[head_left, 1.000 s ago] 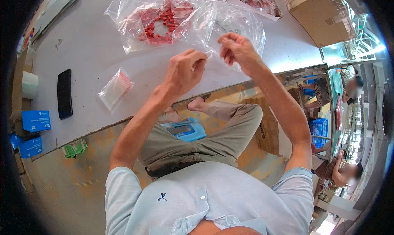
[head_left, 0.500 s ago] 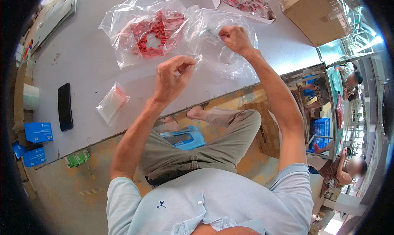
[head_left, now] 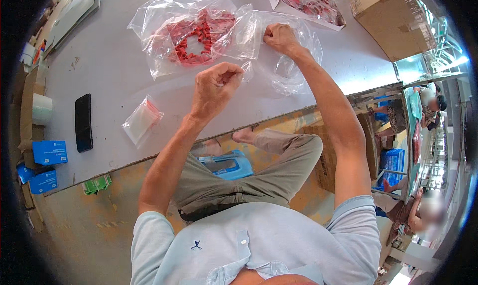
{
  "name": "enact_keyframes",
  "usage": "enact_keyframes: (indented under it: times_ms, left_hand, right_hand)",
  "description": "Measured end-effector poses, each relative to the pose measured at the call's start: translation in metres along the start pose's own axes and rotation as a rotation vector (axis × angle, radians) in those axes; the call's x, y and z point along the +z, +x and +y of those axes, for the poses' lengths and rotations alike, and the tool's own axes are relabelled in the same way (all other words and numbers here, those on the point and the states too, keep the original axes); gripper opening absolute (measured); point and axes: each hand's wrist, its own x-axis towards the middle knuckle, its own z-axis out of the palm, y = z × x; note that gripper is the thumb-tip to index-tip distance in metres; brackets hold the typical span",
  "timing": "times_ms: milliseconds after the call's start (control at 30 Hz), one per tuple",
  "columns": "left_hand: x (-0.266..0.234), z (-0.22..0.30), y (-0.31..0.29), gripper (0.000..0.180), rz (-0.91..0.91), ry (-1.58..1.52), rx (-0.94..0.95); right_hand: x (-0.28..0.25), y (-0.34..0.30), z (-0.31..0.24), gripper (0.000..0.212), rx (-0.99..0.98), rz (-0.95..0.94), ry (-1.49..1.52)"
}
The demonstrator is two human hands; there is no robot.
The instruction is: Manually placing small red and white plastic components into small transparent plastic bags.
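Note:
My left hand (head_left: 215, 90) is closed in a pinch over the table, and a small clear plastic bag (head_left: 247, 72) shows at its fingertips. Farther off and to the right, my right hand (head_left: 283, 38) has its fingers curled together over a crumpled clear plastic bag (head_left: 289, 78). What sits between those fingers is too small to make out. Left of it lies a large clear bag (head_left: 154, 26) with many small red tube-shaped pieces (head_left: 201, 31), arranged round a bare gap. Another flat clear packet (head_left: 246, 38) rests between the hands and the red pieces.
A stack of small clear zip bags (head_left: 143, 120) lies left of my left forearm, with a black phone (head_left: 83, 123) beyond it. Blue boxes (head_left: 50, 152) stand at the left edge. At the back are a white tray (head_left: 306, 13) of red-and-clear packets and a cardboard box (head_left: 393, 23).
The whole view has shifted slightly. My right hand has moved a little left across the clear bag. My left hand keeps its pinch in nearly the same place.

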Motion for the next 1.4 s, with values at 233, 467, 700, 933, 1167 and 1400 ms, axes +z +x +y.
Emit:
enact_keyframes:
  times_ms: [233, 467, 700, 933, 1167, 1400]
  left_hand:
    - [-0.001, 0.003, -0.005, 0.016, 0.085, 0.28, 0.325]
    - [0.0, 0.0, -0.007, 0.015, 0.093, 0.605, 0.6]
    - [0.005, -0.007, -0.008, 0.017, 0.064, 0.698, 0.734]
    - [0.001, 0.001, -0.012, 0.013, 0.035, 0.498, 0.526]
    - [-0.011, 0.006, 0.0, 0.014, -0.176, -0.306, -0.146]
    - [-0.014, 0.004, 0.004, 0.012, -0.204, -0.483, -0.26]
  right_hand:
    - [-0.04, -0.056, -0.046, 0.011, 0.025, 0.07, 0.496]
    - [-0.064, -0.124, -0.101, 0.016, 0.163, -0.162, 1.124]
    - [-0.051, -0.122, -0.112, 0.023, 0.205, -0.172, 1.107]
    - [-0.05, -0.12, -0.109, 0.021, 0.197, 0.027, 0.955]
    - [-0.047, -0.134, -0.096, 0.029, 0.054, -0.066, 0.923]
    - [-0.038, -0.133, -0.092, 0.026, 0.024, -0.156, 1.031]
